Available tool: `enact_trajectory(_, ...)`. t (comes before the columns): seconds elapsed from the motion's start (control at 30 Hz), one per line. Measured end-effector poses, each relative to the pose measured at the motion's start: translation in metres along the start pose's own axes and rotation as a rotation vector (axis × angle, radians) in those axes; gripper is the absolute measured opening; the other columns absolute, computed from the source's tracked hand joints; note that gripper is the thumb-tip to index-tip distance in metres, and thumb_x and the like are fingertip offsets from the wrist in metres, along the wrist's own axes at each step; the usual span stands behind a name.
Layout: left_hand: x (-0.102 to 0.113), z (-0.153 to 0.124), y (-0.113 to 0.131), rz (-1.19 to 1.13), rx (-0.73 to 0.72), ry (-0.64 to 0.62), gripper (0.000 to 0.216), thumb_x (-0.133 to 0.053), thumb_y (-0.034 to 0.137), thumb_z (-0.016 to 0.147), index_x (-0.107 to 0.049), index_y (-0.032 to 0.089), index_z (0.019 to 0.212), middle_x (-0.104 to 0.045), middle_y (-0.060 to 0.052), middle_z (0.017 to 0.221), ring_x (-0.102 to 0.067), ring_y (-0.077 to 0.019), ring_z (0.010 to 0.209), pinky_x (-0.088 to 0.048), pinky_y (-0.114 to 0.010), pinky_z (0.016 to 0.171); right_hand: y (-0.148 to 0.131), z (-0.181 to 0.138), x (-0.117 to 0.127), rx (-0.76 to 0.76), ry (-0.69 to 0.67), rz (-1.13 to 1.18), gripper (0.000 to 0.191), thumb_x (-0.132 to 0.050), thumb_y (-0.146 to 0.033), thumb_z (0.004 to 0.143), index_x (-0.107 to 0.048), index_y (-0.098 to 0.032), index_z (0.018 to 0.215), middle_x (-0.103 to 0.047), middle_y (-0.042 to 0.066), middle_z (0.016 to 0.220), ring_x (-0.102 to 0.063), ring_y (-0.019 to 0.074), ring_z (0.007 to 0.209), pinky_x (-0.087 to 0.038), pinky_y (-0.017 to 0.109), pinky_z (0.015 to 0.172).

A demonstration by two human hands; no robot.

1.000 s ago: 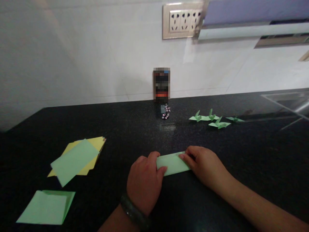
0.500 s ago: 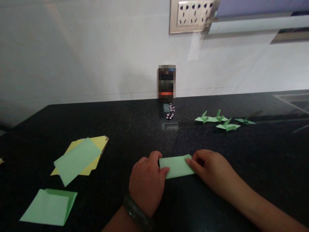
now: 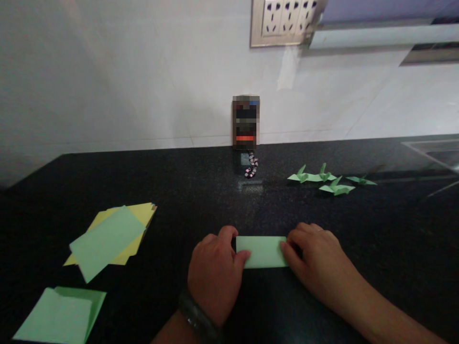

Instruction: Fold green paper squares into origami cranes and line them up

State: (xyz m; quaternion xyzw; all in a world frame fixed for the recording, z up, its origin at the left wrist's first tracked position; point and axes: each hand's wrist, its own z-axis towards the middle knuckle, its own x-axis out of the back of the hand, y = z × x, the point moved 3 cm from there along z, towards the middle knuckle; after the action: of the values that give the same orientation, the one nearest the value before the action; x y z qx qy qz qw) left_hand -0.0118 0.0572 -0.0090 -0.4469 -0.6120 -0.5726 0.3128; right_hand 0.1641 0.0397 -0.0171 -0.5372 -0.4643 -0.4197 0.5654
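Between my two hands lies a light green sheet of paper [image 3: 266,252], folded into a long rectangle. My left hand [image 3: 217,267] grips its left end, thumb on top and the index finger curled at the far corner. At the opposite end, my right hand [image 3: 311,253] pinches the paper near its right edge with thumb and fingers. Several folded green paper cranes [image 3: 336,187] sit farther off to the right. To the left rests a stack of yellow and green paper [image 3: 111,239], and nearer me a folded green sheet [image 3: 53,315].
A phone with a blurred screen [image 3: 245,122] leans against the tiled wall [image 3: 125,86], its beaded strap [image 3: 251,167] on the black countertop [image 3: 201,186]. A socket panel [image 3: 283,24] is on the wall above. A clear-edged fixture [image 3: 430,153] lies at the far right.
The paper's top and right edges look straighter and better lined up, the layer corner at the right no longer sticking up. The view has shifted slightly; both hands keep their hold.
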Motion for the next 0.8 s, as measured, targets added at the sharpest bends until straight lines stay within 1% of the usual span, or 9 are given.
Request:
enact_trajectory(0.37,-0.0006,0.0001,0.001,0.039,-0.009,0.019,0.021,-0.052,0.031,0.076,-0.057,0.021,0.094,-0.059,-0.004,0.072,-0.054,-0.0214,0.074,-0.037,-0.031,0.066,-0.001,-0.0011,-0.0007,0.01,0.002,-0.014,0.023,-0.046,-0.025,0.08,-0.053,-0.019,0.06,-0.052,0.004,0.067,-0.048,0.02,0.068,-0.032,0.033,0.063)
enact_trajectory(0.4,-0.0007,0.0,0.0011,0.044,-0.013,0.02,0.021,-0.052,0.031,0.076,-0.058,0.022,0.094,-0.059,-0.004,0.072,-0.054,-0.0213,0.074,-0.037,-0.031,0.066,-0.0005,-0.0009,-0.001,0.005,0.006,-0.004,0.02,-0.047,-0.025,0.079,-0.053,-0.019,0.062,-0.052,0.004,0.068,-0.048,0.0203,0.069,-0.033,0.033,0.063)
enact_trajectory(0.47,-0.0009,-0.0004,0.0011,0.051,-0.016,0.023,0.022,-0.052,0.031,0.076,-0.057,0.022,0.095,-0.059,-0.004,0.073,-0.054,-0.021,0.074,-0.037,-0.031,0.066,0.0005,-0.0004,-0.001,0.006,0.039,0.046,0.01,-0.05,-0.025,0.078,-0.056,-0.019,0.073,-0.053,0.005,0.075,-0.049,0.0211,0.074,-0.035,0.033,0.066)
enact_trajectory(0.5,-0.001,-0.0005,0.0011,0.054,-0.017,0.019,0.022,-0.052,0.031,0.076,-0.057,0.022,0.095,-0.059,-0.004,0.074,-0.054,-0.021,0.075,-0.037,-0.031,0.066,0.0007,-0.0001,-0.0007,0.014,0.06,0.082,0.01,-0.052,-0.027,0.078,-0.057,-0.019,0.08,-0.054,0.005,0.079,-0.05,0.0215,0.077,-0.036,0.034,0.067)
enact_trajectory(0.57,-0.001,-0.0005,0.0016,0.061,-0.027,0.017,0.022,-0.052,0.031,0.076,-0.057,0.021,0.095,-0.06,-0.004,0.075,-0.054,-0.0209,0.075,-0.037,-0.031,0.066,0.0003,0.0003,-0.0005,0.043,0.074,0.149,0.02,-0.055,-0.034,0.077,-0.056,-0.019,0.09,-0.053,0.007,0.086,-0.05,0.022,0.081,-0.038,0.034,0.07)
enact_trajectory(0.6,-0.001,-0.0003,0.0018,0.065,-0.034,0.017,0.023,-0.052,0.032,0.076,-0.057,0.021,0.096,-0.06,-0.005,0.075,-0.054,-0.0211,0.076,-0.037,-0.031,0.067,-0.0001,0.0004,-0.0006,0.056,0.067,0.171,0.023,-0.057,-0.038,0.076,-0.057,-0.019,0.09,-0.053,0.007,0.087,-0.05,0.022,0.082,-0.039,0.035,0.071)
enact_trajectory(0.67,-0.001,-0.0001,0.0021,0.073,-0.044,0.013,0.025,-0.051,0.032,0.077,-0.057,0.021,0.098,-0.06,-0.005,0.076,-0.054,-0.0217,0.076,-0.037,-0.031,0.067,-0.0011,0.0004,-0.0013,0.071,0.032,0.195,0.022,-0.059,-0.04,0.074,-0.057,-0.019,0.083,-0.052,0.006,0.085,-0.049,0.0214,0.08,-0.039,0.034,0.07)
enact_trajectory(0.73,-0.001,-0.0004,0.002,0.08,-0.05,0.015,0.028,-0.052,0.033,0.077,-0.056,0.02,0.101,-0.06,-0.006,0.077,-0.054,-0.0221,0.076,-0.037,-0.032,0.067,-0.0022,-0.0001,-0.0015,0.08,0.011,0.21,0.018,-0.062,-0.036,0.072,-0.057,-0.019,0.077,-0.051,0.006,0.084,-0.049,0.0207,0.078,-0.04,0.034,0.069)
enact_trajectory(0.8,-0.0009,-0.0012,0.0023,0.085,-0.064,0.022,0.031,-0.052,0.033,0.077,-0.055,0.02,0.104,-0.06,-0.006,0.078,-0.054,-0.0223,0.077,-0.037,-0.032,0.067,-0.0032,-0.001,-0.0012,0.088,0.005,0.224,0.016,-0.063,-0.032,0.072,-0.057,-0.019,0.079,-0.052,0.006,0.087,-0.049,0.0207,0.08,-0.04,0.034,0.07)
